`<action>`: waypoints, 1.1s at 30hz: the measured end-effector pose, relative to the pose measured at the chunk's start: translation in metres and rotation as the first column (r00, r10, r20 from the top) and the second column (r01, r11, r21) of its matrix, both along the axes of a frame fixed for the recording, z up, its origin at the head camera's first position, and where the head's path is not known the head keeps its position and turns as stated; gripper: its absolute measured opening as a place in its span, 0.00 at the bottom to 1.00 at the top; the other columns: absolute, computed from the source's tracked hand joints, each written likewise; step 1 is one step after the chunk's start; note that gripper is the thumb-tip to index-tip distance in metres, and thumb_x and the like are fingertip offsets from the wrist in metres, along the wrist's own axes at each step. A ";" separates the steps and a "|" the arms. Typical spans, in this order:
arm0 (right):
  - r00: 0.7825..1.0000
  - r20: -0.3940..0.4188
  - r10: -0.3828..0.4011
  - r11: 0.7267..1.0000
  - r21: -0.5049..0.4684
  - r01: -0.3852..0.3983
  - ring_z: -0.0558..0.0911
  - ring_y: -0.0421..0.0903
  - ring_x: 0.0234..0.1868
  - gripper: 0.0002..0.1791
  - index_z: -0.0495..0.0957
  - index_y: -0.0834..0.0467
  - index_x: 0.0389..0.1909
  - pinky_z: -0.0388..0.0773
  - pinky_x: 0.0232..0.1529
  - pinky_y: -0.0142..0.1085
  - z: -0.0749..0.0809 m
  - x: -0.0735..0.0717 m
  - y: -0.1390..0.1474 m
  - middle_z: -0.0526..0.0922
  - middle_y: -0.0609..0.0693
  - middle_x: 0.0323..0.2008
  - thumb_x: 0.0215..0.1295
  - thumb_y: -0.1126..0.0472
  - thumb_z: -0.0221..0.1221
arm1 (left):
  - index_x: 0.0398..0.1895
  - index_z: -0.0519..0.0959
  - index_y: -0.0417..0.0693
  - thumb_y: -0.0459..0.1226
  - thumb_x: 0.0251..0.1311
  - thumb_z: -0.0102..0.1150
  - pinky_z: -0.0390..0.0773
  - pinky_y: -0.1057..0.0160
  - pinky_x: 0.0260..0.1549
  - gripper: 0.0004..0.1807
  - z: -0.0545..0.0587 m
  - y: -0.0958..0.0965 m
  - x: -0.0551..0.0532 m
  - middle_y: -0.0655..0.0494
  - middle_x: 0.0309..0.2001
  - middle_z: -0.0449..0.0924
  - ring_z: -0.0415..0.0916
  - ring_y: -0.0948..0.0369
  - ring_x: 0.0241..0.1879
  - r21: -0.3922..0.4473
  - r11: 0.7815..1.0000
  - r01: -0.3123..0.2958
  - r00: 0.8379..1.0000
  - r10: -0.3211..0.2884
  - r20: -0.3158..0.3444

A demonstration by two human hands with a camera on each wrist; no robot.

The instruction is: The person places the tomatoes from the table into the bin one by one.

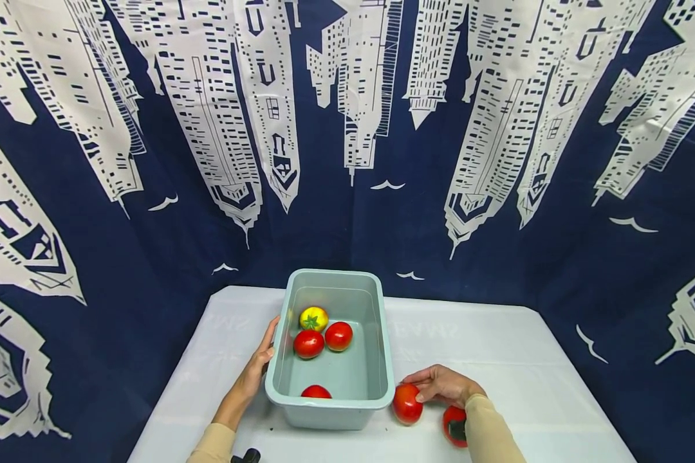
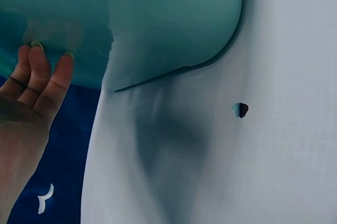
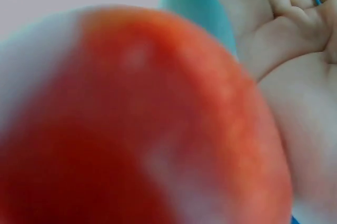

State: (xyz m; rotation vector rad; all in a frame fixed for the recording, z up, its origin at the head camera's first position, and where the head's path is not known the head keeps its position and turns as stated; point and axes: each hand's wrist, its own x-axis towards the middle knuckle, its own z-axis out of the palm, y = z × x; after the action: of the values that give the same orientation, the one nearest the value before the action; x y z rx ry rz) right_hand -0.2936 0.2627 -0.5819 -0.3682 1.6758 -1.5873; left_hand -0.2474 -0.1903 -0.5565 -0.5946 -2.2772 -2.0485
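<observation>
Tomatoes (image 1: 309, 344): four in one bin (image 1: 336, 416), two outside

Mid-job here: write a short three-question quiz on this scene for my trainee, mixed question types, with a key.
1. Multiple choice: what does the right hand grip?
A) a round yellow tomato
B) a round glossy red tomato
C) nothing
2. True or false: the left hand touches the outside of the rectangular pale grey-green plastic bin.
3. Count: in the head view, how many red tomatoes show inside the bin?

Key:
1. B
2. True
3. Three, one partly hidden by the bin's near side
</observation>
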 end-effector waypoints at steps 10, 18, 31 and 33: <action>0.938 -0.143 -0.314 0.947 -0.113 0.300 0.84 0.39 0.48 0.27 0.71 0.64 0.64 0.78 0.53 0.34 0.018 -0.018 -0.003 0.86 0.41 0.48 0.63 0.67 0.60 | 0.78 0.41 0.63 0.44 0.66 0.27 0.59 0.43 0.58 0.35 0.000 0.000 -0.002 0.49 0.79 0.40 0.55 0.46 0.69 0.000 1.000 0.011 1.000 -0.011 -0.019; 0.887 -0.183 -0.425 0.903 -0.148 0.402 0.83 0.36 0.47 0.30 0.66 0.69 0.66 0.78 0.51 0.30 0.044 -0.025 -0.002 0.85 0.38 0.47 0.63 0.68 0.60 | 0.79 0.41 0.61 0.43 0.66 0.26 0.59 0.43 0.58 0.36 0.000 0.005 -0.002 0.49 0.79 0.39 0.52 0.44 0.70 -0.006 1.000 0.019 1.000 -0.019 -0.019; 0.857 -0.248 -0.451 0.887 -0.231 0.400 0.83 0.38 0.48 0.26 0.72 0.62 0.64 0.77 0.51 0.29 0.107 -0.048 -0.020 0.85 0.41 0.47 0.64 0.67 0.60 | 0.79 0.39 0.59 0.45 0.66 0.28 0.62 0.48 0.56 0.36 0.001 0.001 0.002 0.45 0.78 0.42 0.61 0.61 0.66 -0.002 1.000 0.009 1.000 -0.009 0.006; 0.861 -0.250 -0.444 0.891 -0.228 0.393 0.83 0.39 0.49 0.27 0.70 0.63 0.65 0.77 0.52 0.29 0.114 -0.050 -0.029 0.85 0.41 0.48 0.63 0.67 0.60 | 0.79 0.39 0.59 0.44 0.66 0.28 0.61 0.48 0.56 0.36 0.001 0.000 0.002 0.44 0.78 0.41 0.61 0.62 0.66 -0.005 1.000 0.019 1.000 -0.019 -0.002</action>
State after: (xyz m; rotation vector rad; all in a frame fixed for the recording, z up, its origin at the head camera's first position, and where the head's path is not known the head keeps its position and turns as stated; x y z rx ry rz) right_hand -0.3431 0.2337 -0.4679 -0.3552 1.9505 -2.0925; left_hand -0.2450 -0.1905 -0.5558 -0.6213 -2.2849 -2.0506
